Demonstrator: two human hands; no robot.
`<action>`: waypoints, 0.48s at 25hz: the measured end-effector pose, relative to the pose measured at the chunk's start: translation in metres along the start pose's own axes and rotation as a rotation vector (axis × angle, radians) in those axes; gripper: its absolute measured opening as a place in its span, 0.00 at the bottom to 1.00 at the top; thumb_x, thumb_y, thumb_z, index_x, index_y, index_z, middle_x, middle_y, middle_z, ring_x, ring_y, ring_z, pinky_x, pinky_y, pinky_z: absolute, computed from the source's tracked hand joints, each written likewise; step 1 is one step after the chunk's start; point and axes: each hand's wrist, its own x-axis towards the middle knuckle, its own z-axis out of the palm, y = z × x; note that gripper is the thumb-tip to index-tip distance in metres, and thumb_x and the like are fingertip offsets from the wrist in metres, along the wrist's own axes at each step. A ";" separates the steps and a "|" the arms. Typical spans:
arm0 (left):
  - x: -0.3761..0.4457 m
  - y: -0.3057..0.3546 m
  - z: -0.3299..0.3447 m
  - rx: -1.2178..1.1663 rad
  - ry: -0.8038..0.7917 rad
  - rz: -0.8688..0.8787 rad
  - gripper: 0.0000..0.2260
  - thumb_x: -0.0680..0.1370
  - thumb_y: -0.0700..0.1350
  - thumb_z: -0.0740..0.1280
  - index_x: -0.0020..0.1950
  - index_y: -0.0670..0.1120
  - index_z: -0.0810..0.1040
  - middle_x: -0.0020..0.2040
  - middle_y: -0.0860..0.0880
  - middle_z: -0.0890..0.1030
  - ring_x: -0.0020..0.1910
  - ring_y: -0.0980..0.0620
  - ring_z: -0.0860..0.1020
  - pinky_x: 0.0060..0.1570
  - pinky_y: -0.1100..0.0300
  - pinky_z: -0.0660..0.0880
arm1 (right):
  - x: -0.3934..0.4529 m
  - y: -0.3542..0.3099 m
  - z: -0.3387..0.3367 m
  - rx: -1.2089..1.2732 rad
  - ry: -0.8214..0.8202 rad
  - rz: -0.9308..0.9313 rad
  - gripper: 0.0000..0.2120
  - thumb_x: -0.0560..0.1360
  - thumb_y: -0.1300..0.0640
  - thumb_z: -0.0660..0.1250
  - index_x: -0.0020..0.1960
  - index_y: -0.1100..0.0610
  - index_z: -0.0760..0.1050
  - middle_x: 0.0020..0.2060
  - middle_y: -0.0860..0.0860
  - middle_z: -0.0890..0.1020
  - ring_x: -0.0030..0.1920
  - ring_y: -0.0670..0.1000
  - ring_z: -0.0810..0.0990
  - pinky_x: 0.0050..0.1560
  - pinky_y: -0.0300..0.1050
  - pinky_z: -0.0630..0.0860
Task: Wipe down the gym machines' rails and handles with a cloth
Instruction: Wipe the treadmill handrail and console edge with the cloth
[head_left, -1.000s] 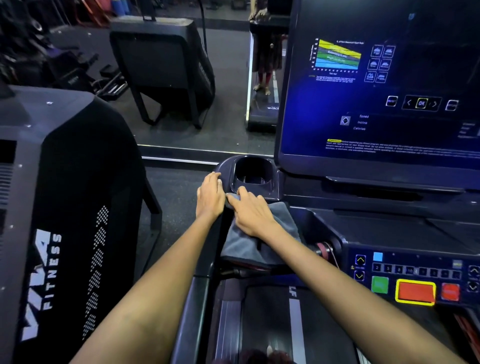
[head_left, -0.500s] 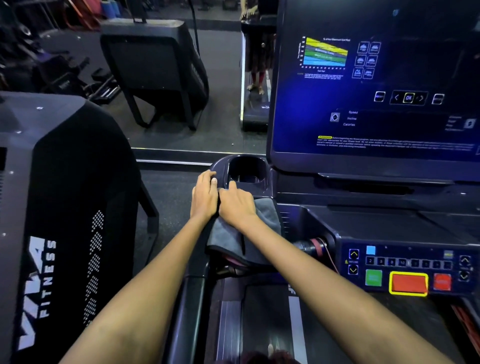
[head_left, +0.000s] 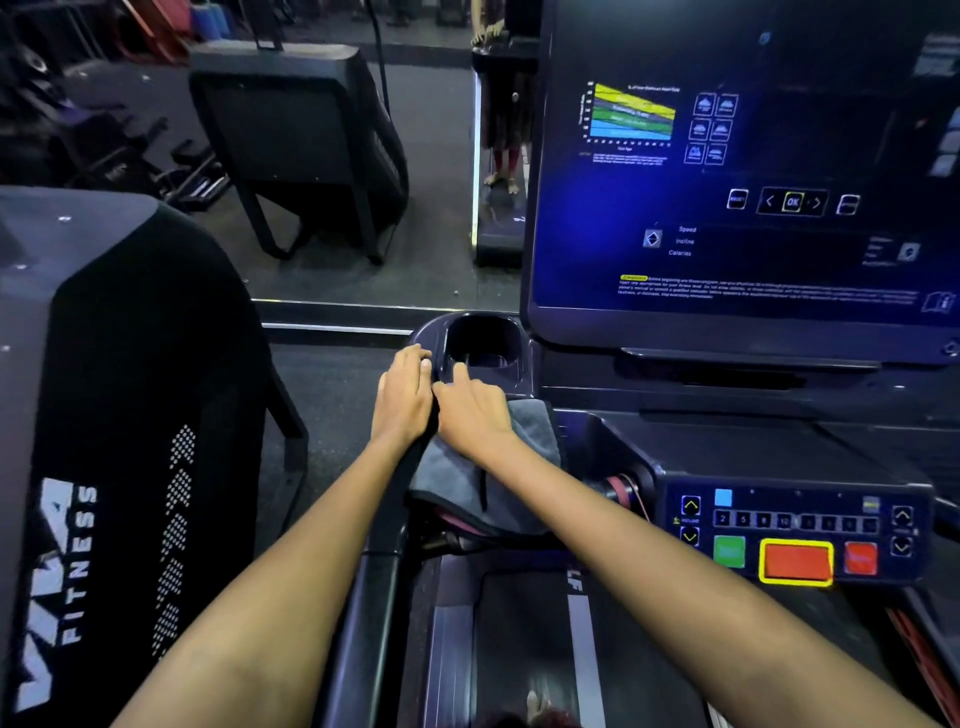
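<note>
Wiping at the top of the treadmill's left rail (head_left: 384, 587), just below the cup holder (head_left: 480, 345).

Right hand (head_left: 470, 410): pressing flat on the grey cloth (head_left: 467, 488), fingers together and extended toward the cup holder's near edge; cloth draping off the rail's inner side beneath the wrist, folded, one edge hanging near the red safety key (head_left: 621, 488).

Left hand (head_left: 402, 395): resting bare on the rail's outer shoulder, fingers pressed together and curled over the edge, touching the right hand along the thumb side (bracing, by the look of it, not wiping).

Change against the earlier views: right hand sliding leftward and slightly forward with the cloth, closing the gap to the left hand; hands apart a second ago, now touching. Cloth bunching further under the palm.

Bearing on the task, as a judgement: covering the rail's upper end and the cup holder surround, one small patch of the job. Lower rail, console buttons (head_left: 797, 561) surround and the neighbouring machine (head_left: 119, 415) showing no cloth contact at this moment.
</note>
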 end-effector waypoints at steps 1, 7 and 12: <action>0.000 0.001 0.000 0.053 -0.019 0.030 0.13 0.82 0.42 0.52 0.61 0.41 0.72 0.63 0.45 0.74 0.61 0.47 0.72 0.63 0.53 0.64 | -0.005 0.006 0.001 -0.018 -0.004 -0.006 0.12 0.78 0.60 0.56 0.59 0.56 0.73 0.60 0.56 0.70 0.51 0.57 0.79 0.40 0.47 0.66; 0.000 0.000 0.002 0.214 -0.069 0.085 0.13 0.82 0.42 0.52 0.61 0.40 0.72 0.65 0.44 0.72 0.64 0.46 0.71 0.66 0.54 0.61 | -0.032 0.043 -0.006 -0.003 -0.014 0.028 0.12 0.78 0.58 0.58 0.59 0.52 0.73 0.58 0.55 0.69 0.51 0.57 0.78 0.40 0.46 0.65; -0.002 0.002 0.000 0.175 -0.055 0.074 0.13 0.82 0.42 0.53 0.60 0.39 0.73 0.63 0.43 0.73 0.61 0.43 0.72 0.64 0.51 0.63 | -0.047 0.067 -0.009 0.047 -0.020 0.199 0.13 0.77 0.58 0.58 0.59 0.51 0.75 0.59 0.55 0.69 0.52 0.57 0.78 0.43 0.46 0.65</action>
